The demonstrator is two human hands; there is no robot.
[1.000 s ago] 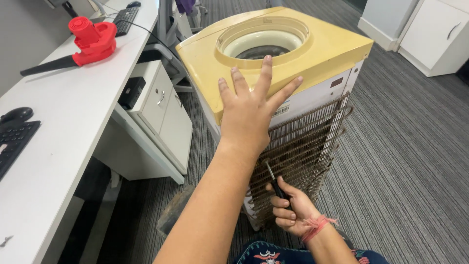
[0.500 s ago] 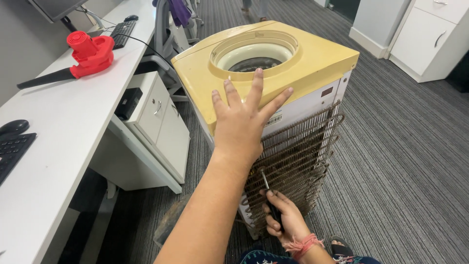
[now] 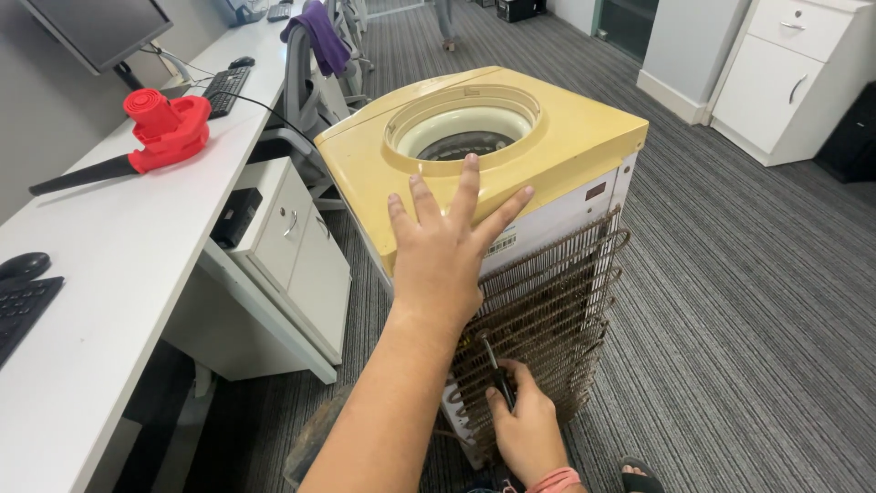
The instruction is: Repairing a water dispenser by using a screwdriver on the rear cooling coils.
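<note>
Right now the left hand (image 3: 447,246) lies flat, fingers spread, on the near edge of the yellow top (image 3: 566,137) of the water dispenser (image 3: 538,228), pressing down as if to steady it. Right hand (image 3: 525,429), at 6 o'clock low in frame, is closed around a dark-handled screwdriver (image 3: 497,372), shaft pointing up toward 12 against the wire coil grid (image 3: 547,310) on the dispenser's back.

Progress, as a judgement: work on the back panel looks early. Grid still attached, white back panel (image 3: 566,215) in place, no loose screws or removed parts visible. Bottle well on top is open, no bottle seated.

Hard to make out: screwdriver tip is lost among the grid wires, so cannot tell if it sits in a screw. Lower end of the dispenser is cut off by the frame edge and hidden behind the right hand. Right wrist, with a pink band, is cropped.

Outward: white desk (image 3: 100,274) at 9 o'clock, red blower (image 3: 160,132) on it toward 10, keyboard (image 3: 23,306) at the far left edge. Drawer unit (image 3: 292,237) under the desk. White cabinet (image 3: 785,73) at 2 o'clock. Grey striped carpet (image 3: 757,319) all round.
</note>
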